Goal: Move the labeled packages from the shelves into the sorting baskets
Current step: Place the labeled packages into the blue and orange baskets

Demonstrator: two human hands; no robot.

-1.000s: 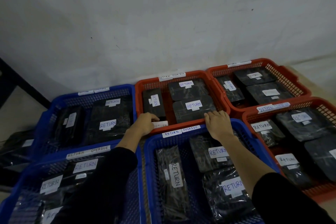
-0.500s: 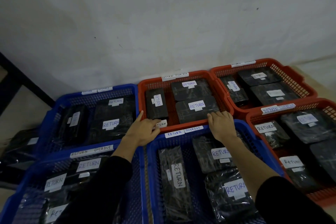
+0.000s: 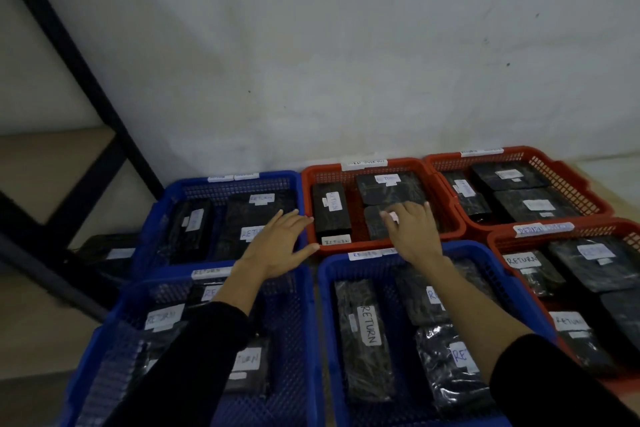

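Your right hand (image 3: pixel 414 230) lies flat, fingers straight, on a black labeled package (image 3: pixel 377 222) in the middle red basket (image 3: pixel 446 215); its long axis runs left-right. Your left hand (image 3: pixel 280 246) hovers spread, holding nothing.

We see three blue baskets (image 3: pixel 239 180) and three red-orange baskets (image 3: pixel 363 166), all with fine mesh-patterned walls. The packages (image 3: pixel 330 206) inside them are black, some wrapped in glossy clear film, each bearing a white label (image 3: pixel 370 324) with handwritten dark or blue lettering. Our sleeves (image 3: pixel 194 357) are black. The wall (image 3: pixel 346 45) is off-white with small dark specks, and the shelf frame (image 3: pixel 69 45) is black.
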